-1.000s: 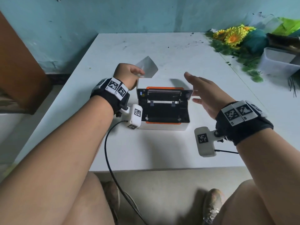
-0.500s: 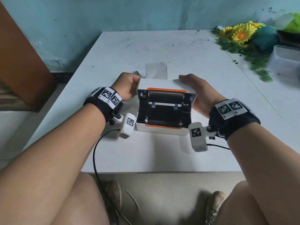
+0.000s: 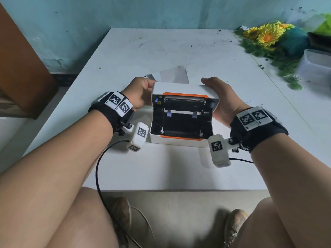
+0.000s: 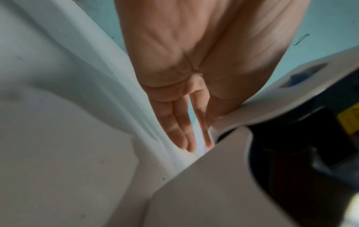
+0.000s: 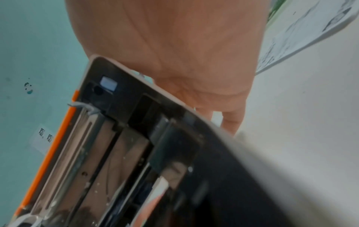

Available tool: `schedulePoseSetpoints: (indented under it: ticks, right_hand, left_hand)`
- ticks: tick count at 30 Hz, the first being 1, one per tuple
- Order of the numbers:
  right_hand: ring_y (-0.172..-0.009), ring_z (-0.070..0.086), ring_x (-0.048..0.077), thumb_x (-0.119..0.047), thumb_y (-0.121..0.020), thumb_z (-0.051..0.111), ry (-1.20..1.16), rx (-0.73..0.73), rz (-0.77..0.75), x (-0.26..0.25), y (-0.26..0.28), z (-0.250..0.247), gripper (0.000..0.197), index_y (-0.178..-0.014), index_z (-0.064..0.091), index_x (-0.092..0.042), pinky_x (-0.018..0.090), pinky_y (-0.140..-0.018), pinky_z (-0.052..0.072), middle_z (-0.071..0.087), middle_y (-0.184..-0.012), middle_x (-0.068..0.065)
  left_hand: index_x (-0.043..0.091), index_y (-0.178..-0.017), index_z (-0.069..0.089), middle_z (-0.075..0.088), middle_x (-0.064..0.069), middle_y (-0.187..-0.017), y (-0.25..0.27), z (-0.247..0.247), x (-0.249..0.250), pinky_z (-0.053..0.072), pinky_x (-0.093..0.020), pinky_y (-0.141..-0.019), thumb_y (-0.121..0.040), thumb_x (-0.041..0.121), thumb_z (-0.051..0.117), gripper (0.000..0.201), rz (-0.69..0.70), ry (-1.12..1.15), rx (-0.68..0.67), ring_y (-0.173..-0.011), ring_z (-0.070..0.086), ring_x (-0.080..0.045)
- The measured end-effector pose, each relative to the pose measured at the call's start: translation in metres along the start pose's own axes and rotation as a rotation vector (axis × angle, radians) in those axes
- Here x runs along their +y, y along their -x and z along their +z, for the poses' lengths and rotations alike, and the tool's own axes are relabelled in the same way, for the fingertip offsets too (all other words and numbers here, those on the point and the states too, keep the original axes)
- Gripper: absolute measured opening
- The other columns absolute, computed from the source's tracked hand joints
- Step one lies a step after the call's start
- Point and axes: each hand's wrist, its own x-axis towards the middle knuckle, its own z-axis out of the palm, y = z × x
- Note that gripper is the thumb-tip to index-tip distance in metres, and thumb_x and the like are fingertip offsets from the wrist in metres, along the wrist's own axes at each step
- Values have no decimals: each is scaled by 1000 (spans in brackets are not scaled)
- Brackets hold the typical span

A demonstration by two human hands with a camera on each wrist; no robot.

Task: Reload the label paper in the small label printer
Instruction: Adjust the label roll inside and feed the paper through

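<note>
Both hands now rest on the raised lid (image 3: 184,87) of the label printer (image 3: 180,129): left hand (image 3: 141,94) and right hand (image 3: 221,100) bracket its sides, fingers mostly straight. The label paper (image 3: 174,75), released from the left hand, lies on the table (image 3: 161,169) just beyond the fingertips. The empty bay suggests the paper still needs feeding.

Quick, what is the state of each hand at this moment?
Left hand: open, straight fingers behind the raised lid of the small white and orange label printer.
Right hand: open, flat against the lid's right side.
</note>
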Motion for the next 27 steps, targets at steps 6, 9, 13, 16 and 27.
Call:
schedulePoseSetpoints:
  ticks: [6,9,13,16,27]
  right_hand:
    - [-141,60,41,-71,-90,57,147,47,137,-3,11,-12,58,-112,73,-20,58,-120,41,76,-127,14]
    - [-139,63,37,-79,-89,50,103,91,191,-5,20,-16,90,-129,76,-3,52,-116,46,73,-140,18]
    - [-135,67,33,-79,-91,45,45,101,210,-4,29,-14,95,-135,73,1,49,-112,51,74,-138,18]
    - [-137,66,38,-79,-90,44,46,85,223,-5,32,-11,98,-137,71,2,54,-116,45,75,-136,20]
    - [-124,73,44,-54,-103,55,-212,89,177,0,39,0,46,-124,69,-15,61,-114,51,77,-132,22]
  left_hand:
    - [1,-119,73,72,-10,-95,24,0,8,66,-37,-69,-108,26,56,32,-162,41,103,-86,70,-26]
    - [5,-125,69,76,-13,-105,45,2,11,62,-52,-92,-102,65,47,68,-279,129,67,-100,75,-33]
    - [25,-138,65,76,-9,-125,65,4,20,55,-48,-104,-90,87,35,84,-329,131,-28,-114,75,-30]
    - [31,-138,64,73,-4,-134,68,18,25,45,-52,-116,-91,84,37,75,-303,172,-37,-122,70,-27]
    - [25,-111,75,82,-2,-113,58,55,18,57,-40,-102,-99,73,36,64,-228,216,63,-109,76,-20]
